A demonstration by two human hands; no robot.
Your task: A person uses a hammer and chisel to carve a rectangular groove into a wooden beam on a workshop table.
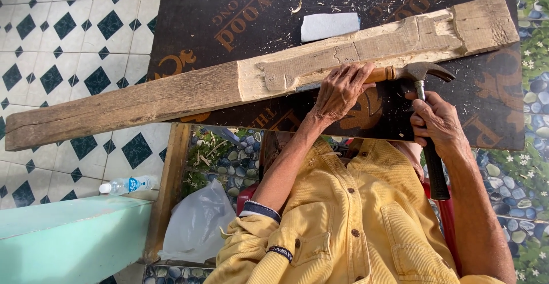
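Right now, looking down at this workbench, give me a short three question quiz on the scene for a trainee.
1. True or false: the right hand grips the hammer.
2. Which tool does the left hand hold against the wooden beam? A saw, B chisel, C drill.
3. Fill in: the plastic bottle lies on the ____ floor.
Key: 1 true; 2 B; 3 tiled.

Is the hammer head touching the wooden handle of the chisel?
Touching. The head view shows the hammer head meeting the end of the chisel handle, with no gap visible.
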